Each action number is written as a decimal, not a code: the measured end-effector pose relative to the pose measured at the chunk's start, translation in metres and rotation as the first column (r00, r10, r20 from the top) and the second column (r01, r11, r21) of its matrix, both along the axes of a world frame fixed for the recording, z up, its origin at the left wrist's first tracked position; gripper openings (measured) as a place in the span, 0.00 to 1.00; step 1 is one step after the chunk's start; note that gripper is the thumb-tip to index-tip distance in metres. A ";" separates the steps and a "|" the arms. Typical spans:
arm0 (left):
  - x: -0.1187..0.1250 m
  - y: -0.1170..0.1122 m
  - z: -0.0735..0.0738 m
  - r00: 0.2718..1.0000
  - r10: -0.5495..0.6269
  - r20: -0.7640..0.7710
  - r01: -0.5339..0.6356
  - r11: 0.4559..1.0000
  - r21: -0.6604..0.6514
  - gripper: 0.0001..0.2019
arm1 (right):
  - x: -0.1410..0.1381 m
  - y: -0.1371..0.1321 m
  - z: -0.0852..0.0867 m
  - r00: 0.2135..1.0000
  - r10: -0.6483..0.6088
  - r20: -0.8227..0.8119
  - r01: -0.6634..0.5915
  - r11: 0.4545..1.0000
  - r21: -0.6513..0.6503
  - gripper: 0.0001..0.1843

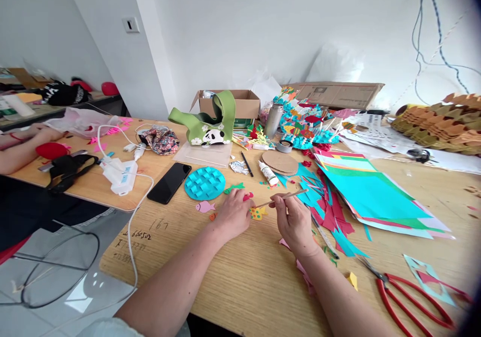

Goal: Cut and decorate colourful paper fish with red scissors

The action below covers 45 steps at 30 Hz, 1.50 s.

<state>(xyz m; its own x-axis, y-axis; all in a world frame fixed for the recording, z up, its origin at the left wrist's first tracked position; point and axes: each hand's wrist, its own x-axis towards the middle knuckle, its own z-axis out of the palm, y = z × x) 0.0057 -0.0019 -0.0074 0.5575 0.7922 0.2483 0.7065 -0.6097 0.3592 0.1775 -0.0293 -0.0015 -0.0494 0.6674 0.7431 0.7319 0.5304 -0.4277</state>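
Observation:
My right hand grips a thin wooden stick, and its tip reaches left over a small yellow and red paper fish. My left hand pinches a small red paper piece at its fingertips, close to the stick's tip. Just left of my hands lie a pink paper fish and a green paper fish. Scraps of teal and red paper are spread to the right of my right hand.
A co-worker's hands rest on a wooden board at the far left. On the wooden table are a black smartphone, a folded blue paper disc, a coloured paper stack, red-handled scissors and a white glue bottle.

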 end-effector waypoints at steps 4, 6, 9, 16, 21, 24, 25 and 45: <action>0.001 0.001 -0.001 1.000 -0.004 -0.005 0.004 1.000 0.007 0.12 | 0.001 0.000 -0.001 1.000 -0.006 -0.009 0.006 1.000 -0.013 0.09; 0.001 0.001 -0.002 1.000 -0.004 -0.011 0.004 1.000 0.025 0.12 | 0.001 0.000 -0.001 1.000 -0.008 -0.018 0.008 1.000 -0.019 0.09; 0.001 0.000 -0.001 0.999 -0.008 -0.033 0.009 0.999 0.050 0.12 | 0.001 -0.001 0.000 0.999 -0.011 -0.035 0.010 1.000 -0.029 0.09; 0.002 -0.004 0.007 0.995 -0.009 -0.101 0.017 0.997 0.081 0.10 | 0.002 0.000 -0.002 0.988 -0.061 -0.142 0.047 0.994 -0.102 0.12; 0.002 -0.005 0.007 0.993 0.009 -0.121 0.002 0.996 0.089 0.10 | 0.003 0.001 -0.006 0.974 -0.111 -0.199 0.085 0.987 -0.136 0.13; 0.002 -0.006 0.006 0.992 0.004 -0.125 0.009 0.995 0.103 0.10 | 0.003 0.001 -0.005 0.975 -0.107 -0.194 0.081 0.987 -0.140 0.14; 0.002 -0.005 0.006 0.992 0.004 -0.125 0.009 0.994 0.106 0.10 | 0.003 0.001 -0.005 0.977 -0.102 -0.188 0.076 0.987 -0.142 0.14; 0.000 -0.003 0.004 0.998 -0.029 -0.056 0.035 0.995 0.095 0.12 | 0.002 0.001 -0.004 0.982 -0.087 -0.168 0.061 0.986 -0.154 0.14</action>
